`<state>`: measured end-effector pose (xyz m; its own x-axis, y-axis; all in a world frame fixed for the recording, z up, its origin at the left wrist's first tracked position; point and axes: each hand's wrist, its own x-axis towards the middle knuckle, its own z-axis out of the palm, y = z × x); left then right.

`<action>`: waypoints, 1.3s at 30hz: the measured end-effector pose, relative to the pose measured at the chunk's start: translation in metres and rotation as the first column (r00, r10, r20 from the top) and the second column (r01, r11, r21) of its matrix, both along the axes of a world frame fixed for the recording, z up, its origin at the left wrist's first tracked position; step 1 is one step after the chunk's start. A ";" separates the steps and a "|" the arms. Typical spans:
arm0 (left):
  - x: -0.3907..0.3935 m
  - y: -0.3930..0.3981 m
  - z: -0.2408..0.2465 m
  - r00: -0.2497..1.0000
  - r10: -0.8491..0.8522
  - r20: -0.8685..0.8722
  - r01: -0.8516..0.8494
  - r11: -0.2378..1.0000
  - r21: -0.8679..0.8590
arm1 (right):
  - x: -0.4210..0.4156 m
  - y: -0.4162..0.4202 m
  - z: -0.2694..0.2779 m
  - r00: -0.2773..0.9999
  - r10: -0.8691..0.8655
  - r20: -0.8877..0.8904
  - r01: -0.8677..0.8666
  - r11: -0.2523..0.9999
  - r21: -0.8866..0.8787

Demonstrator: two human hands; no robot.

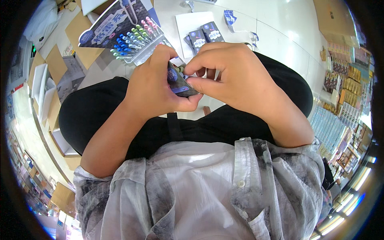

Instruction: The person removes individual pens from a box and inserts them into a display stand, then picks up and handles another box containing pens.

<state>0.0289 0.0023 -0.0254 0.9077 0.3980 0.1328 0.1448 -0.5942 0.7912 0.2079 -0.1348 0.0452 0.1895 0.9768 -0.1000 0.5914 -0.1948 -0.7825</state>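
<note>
My left hand (pixel 150 82) grips a small dark printed carton (pixel 180 85), its thumb along the near edge and its fingers behind. The carton's top is open, and the pale and greenish ends of pens (pixel 180 69) show inside. At that opening, the thumb and index finger of my right hand (pixel 231 73) close in on the pen ends; whether they pinch one is hard to see. Just beyond my left hand stands a clear pen display rack (pixel 147 49) with a dark printed header card (pixel 103 28). Rows of blue, green and pink capped pens (pixel 132 39) fill much of it.
Several dark printed cartons (pixel 211 32) rest on a white board or flat box (pixel 181 22). Torn blue-and-white wrapping (pixel 230 18) lies on the tiled floor (pixel 282 33). Opened cardboard boxes (pixel 55 64) stand at left, a large carton (pixel 334 22) at upper right, and packaged goods (pixel 345 81) below it.
</note>
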 end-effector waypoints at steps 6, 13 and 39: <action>0.002 0.001 -0.004 0.996 -0.023 0.081 0.018 0.997 0.070 | 0.002 -0.003 0.002 1.000 -0.005 -0.005 0.005 1.000 0.007; -0.002 0.005 0.002 0.995 -0.023 0.098 0.023 1.000 0.007 | -0.006 0.005 0.002 0.984 -0.075 -0.159 0.080 0.997 0.023; -0.019 -0.003 0.001 0.846 -0.248 0.472 0.369 0.912 -0.181 | -0.010 0.024 -0.018 0.439 -0.286 -0.852 0.032 0.952 -0.303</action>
